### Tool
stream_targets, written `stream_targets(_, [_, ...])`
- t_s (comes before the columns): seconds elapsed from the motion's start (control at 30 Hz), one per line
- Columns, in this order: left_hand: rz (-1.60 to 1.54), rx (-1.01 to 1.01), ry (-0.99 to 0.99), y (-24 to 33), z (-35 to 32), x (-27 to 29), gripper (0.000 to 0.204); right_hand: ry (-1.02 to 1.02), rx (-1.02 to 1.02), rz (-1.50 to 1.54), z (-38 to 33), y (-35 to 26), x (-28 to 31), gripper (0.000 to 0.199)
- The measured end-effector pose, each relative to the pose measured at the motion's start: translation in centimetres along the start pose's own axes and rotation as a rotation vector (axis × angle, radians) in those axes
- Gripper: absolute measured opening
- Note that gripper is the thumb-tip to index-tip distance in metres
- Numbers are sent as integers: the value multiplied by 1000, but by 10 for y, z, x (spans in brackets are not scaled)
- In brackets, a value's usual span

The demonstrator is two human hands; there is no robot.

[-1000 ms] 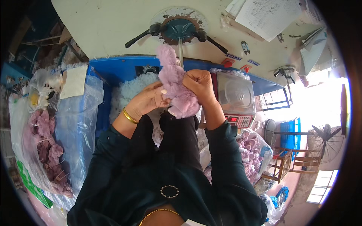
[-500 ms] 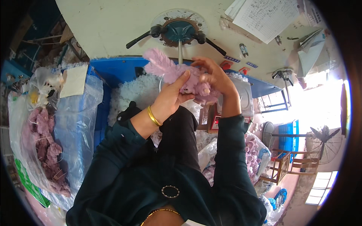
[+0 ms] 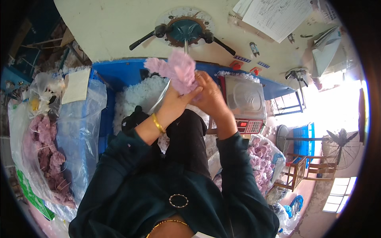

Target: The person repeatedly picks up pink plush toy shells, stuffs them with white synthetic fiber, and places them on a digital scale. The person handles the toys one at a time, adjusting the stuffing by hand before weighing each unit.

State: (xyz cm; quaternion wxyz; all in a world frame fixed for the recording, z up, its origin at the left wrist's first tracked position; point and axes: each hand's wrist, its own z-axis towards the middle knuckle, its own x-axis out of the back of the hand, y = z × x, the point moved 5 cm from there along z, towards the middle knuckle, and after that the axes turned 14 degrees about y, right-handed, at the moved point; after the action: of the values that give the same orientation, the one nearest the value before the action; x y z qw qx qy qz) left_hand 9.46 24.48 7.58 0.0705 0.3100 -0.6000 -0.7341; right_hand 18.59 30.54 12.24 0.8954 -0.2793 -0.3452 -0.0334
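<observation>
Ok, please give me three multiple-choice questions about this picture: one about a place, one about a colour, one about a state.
1. Where is the silver weighing scale with the flat metal pan?
A. to the right of the hands
B. inside the clear plastic bag
C. on the person's lap

2. What colour is the fluffy plush fabric piece in the hands?
A. green
B. light purple
C. orange

3. How is the plush piece held?
A. lying alone on the floor
B. hanging from the fan
C. gripped by both hands

Answers:
1 A, the scale stands just right of the right hand.
2 B, its pile is pale lilac.
3 C, the left hand and the right hand close on its lower part.
</observation>
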Motion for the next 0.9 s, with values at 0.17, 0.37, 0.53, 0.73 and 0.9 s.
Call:
stream_targets(0.17, [58,-83,-64,21,-11,32,63,162,-80,22,-21,-25,-30,70])
stream_targets(0.37, [108,-111,-137,33,-17,8,68,167,-336,506,-28,-6,-16,68])
stream_targets(0.53, [418,-259,-132,40,-17,12,72,167,-374,607,-27,-7,-16,69])
stream_targets(0.73, [135,-214,-99,47,-32,15,70,154,-523,679,-34,-19,-15,76])
stream_targets(0.9, [196,-140,-84,35,-4,3,63,4,-646,366,2,-6,10,78])
